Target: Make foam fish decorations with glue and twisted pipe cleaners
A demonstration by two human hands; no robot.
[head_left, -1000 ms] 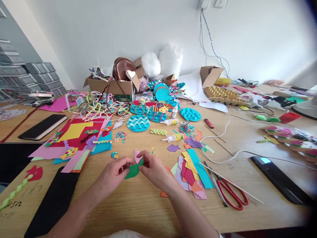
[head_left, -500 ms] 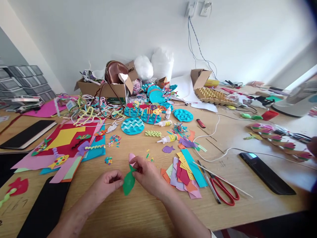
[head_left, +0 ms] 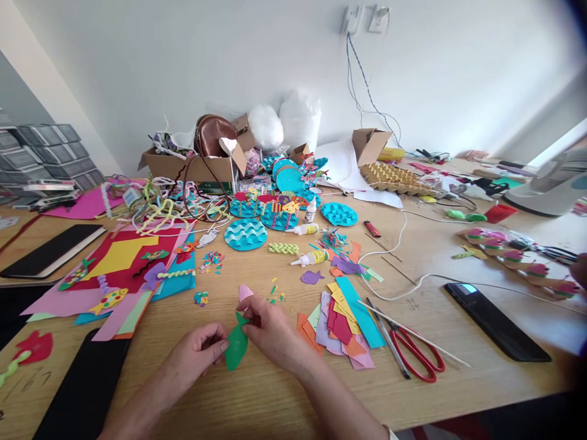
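Between my two hands is a green paper fish (head_left: 236, 347), held a little above the wooden table. My right hand (head_left: 268, 330) pinches it near the tail end. The thumb and fingers of my left hand (head_left: 204, 351) close on its left edge. A pink paper piece (head_left: 244, 292) shows just past my right fingertips; whether they touch it I cannot tell. Beyond my hands lie tiny yellow and green scraps (head_left: 276, 294), a purple paper fish (head_left: 312, 277) and a small cluster of colored dots (head_left: 200, 298).
Right of my hands are paper offcuts (head_left: 337, 324), red-handled scissors (head_left: 417, 354), a pen (head_left: 389, 342) and a phone (head_left: 495, 321). Glue bottles (head_left: 310, 258) and blue wavy discs (head_left: 246, 234) lie farther back. Colored paper sheets (head_left: 123, 263) are stacked at left. A white cable (head_left: 403, 232) crosses the table.
The green fish and both hands have shifted slightly down and toward me. The fish now shows more of its tail, and my left fingers sit on its edge.
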